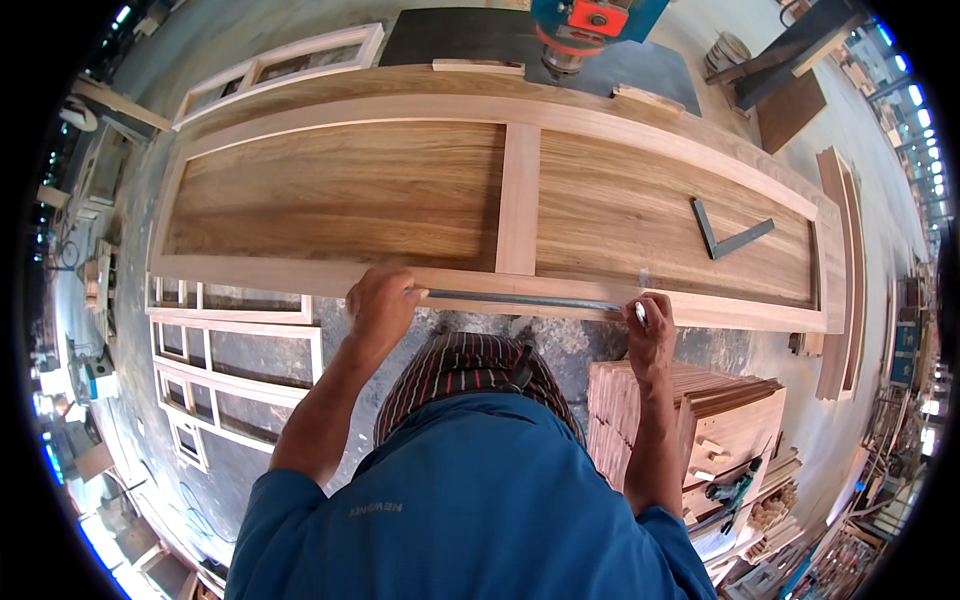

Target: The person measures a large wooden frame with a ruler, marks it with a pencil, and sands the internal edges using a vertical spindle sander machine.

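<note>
A long thin grey metal strip [520, 299], like a rule or a tape blade, lies along the near rail of a wooden panel door [517, 200]. My left hand [382, 303] is closed at the strip's left end. Around its right end the fingers of my right hand [650, 335] are closed too, with a small whitish thing [640, 313] showing between them; its kind is unclear. Both hands are at the door's near edge. On the right panel rests a dark L-shaped square [718, 240], beyond my right hand.
A blue and red machine head [590, 30] hangs over the door's far side, above a dark tabletop [440, 40]. Pale wooden frames [260, 350] lie at the left. Stacked boards [630, 400] stand near my right forearm, with a power drill [735, 490] beside them.
</note>
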